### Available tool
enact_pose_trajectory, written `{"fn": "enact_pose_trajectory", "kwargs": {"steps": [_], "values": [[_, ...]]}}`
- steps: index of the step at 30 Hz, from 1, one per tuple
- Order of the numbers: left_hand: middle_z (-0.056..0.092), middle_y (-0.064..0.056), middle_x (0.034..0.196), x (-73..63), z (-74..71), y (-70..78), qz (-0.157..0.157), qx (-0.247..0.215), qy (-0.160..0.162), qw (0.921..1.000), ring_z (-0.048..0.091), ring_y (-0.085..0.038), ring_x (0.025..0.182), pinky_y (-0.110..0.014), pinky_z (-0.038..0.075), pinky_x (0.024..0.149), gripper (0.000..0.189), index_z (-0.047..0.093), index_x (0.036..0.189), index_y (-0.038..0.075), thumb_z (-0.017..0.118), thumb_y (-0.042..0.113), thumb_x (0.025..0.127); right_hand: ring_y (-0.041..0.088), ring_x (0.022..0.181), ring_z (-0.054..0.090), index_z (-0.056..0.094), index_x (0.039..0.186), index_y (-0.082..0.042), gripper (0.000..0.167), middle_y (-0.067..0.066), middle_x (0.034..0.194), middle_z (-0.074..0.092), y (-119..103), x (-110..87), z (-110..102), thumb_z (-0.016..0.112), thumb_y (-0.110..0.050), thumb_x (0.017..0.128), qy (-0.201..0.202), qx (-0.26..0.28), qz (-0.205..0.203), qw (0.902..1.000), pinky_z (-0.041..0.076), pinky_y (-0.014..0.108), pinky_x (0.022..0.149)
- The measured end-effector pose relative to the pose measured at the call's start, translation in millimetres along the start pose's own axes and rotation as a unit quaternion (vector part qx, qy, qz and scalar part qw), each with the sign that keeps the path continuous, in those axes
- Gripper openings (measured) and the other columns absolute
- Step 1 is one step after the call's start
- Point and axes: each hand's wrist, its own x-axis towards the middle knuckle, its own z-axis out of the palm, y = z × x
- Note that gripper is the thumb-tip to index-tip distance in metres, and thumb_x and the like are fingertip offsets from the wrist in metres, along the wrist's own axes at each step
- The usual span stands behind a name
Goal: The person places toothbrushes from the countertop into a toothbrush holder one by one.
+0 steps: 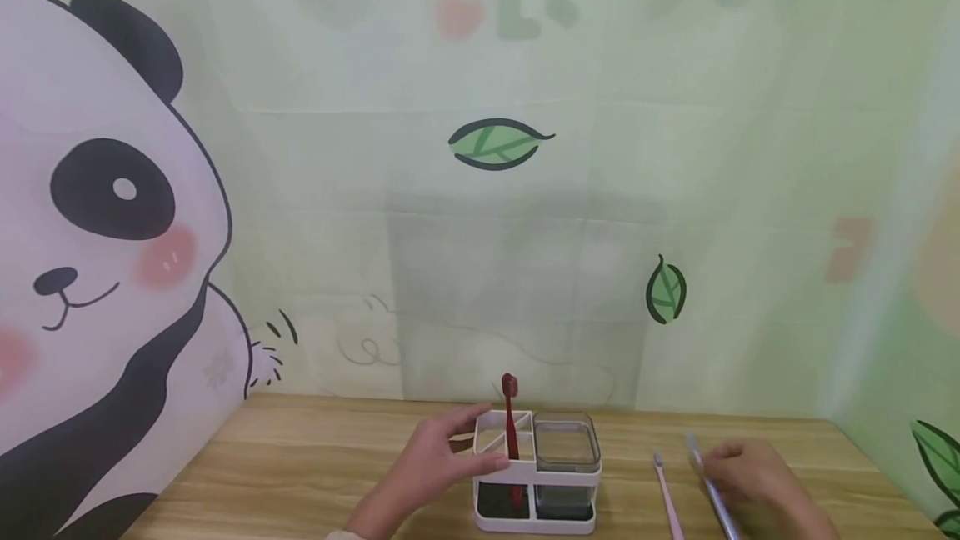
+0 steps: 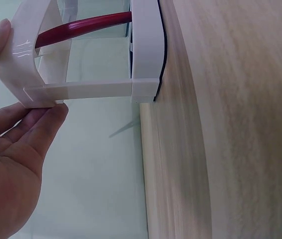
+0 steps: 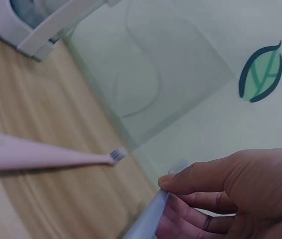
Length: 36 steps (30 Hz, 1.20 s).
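A white toothbrush holder (image 1: 537,478) stands on the table. My left hand (image 1: 427,458) holds its upper frame at the left, thumb in front and fingers round the back corner. Inside a divided slot leans a red toothbrush (image 1: 511,423), its handle (image 2: 83,29) crossing the open middle in the left wrist view. Beside that slot, a clear square cup (image 1: 568,448) sits in the holder. To the right, my right hand (image 1: 757,473) pinches a pale blue toothbrush (image 3: 148,219) near its head, between thumb and fingers. A pink toothbrush (image 1: 667,494) lies between the holder and this hand.
The wood-grain table (image 1: 337,440) ends at a pale green cloth backdrop (image 1: 315,157) close behind the holder. A large panda (image 1: 112,273) and some leaves are printed on the cloth.
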Motion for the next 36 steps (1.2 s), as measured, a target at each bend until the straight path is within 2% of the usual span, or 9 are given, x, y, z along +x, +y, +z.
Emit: {"fn": "enact_pose_trajectory", "kwargs": {"steps": [5,12,18,27,31,36], "values": [[0.065,-0.021,0.139,0.3,-0.5,-0.7,-0.005,-0.007,-0.001,1.0,0.067,-0.041,0.122,-0.048,0.061,0.097,0.07,0.063,0.144,-0.001,0.091,0.029,0.088,0.022,0.081,0.07,0.067,0.109,0.019,0.024,0.009,0.089,0.072,-10,2.2,-4,0.068,-0.001,0.096,-0.002,0.042,0.018,0.999,0.065,0.037,0.073],[0.066,-0.02,0.138,0.7,0.0,-0.4,-0.011,-0.01,-0.001,0.9999,0.066,-0.041,0.123,-0.046,0.061,0.096,0.069,0.063,0.144,-0.001,0.091,0.028,0.088,0.021,0.081,0.071,0.068,0.11,0.018,0.026,0.007,0.09,0.074,-21,0.5,-11,0.072,-0.004,0.097,0.011,0.043,0.009,0.999,0.066,0.038,0.074],[0.065,-0.02,0.14,0.0,-0.2,0.8,-0.017,-0.007,-0.004,0.9998,0.064,-0.044,0.124,-0.048,0.06,0.097,0.07,0.063,0.145,-0.001,0.09,0.03,0.088,0.022,0.085,0.072,0.068,0.111,0.017,0.025,0.009,0.095,0.074,-35,-0.7,-18,0.07,-0.005,0.1,0.01,0.072,0.004,0.9974,0.066,0.037,0.076],[0.065,-0.019,0.141,-0.8,-0.3,0.4,-0.014,-0.019,-0.004,0.9997,0.064,-0.044,0.125,-0.048,0.06,0.097,0.069,0.063,0.145,0.001,0.091,0.029,0.088,0.026,0.094,0.075,0.065,0.121,0.012,0.031,0.013,0.105,0.075,-58,-6.2,-25,0.069,-0.013,0.103,0.018,0.076,0.014,0.9968,0.065,0.044,0.085],[0.065,-0.019,0.14,-0.2,-0.1,-0.5,-0.01,-0.016,-0.002,0.9998,0.064,-0.044,0.125,-0.048,0.06,0.097,0.07,0.063,0.145,0.001,0.091,0.029,0.088,0.026,0.096,0.076,0.065,0.123,0.01,0.034,0.011,0.106,0.076,-65,-10.2,-27,0.07,-0.017,0.104,0.026,0.072,-0.002,0.9971,0.064,0.047,0.089],[0.065,-0.02,0.14,0.4,0.3,-1.5,-0.007,-0.016,-0.002,0.9998,0.064,-0.045,0.125,-0.048,0.061,0.097,0.07,0.063,0.145,0.0,0.091,0.03,0.088,0.024,0.097,0.076,0.065,0.126,0.009,0.041,0.013,0.111,0.077,-74,-16.2,-28,0.072,-0.026,0.104,0.042,0.062,-0.032,0.9967,0.056,0.059,0.1]]}}
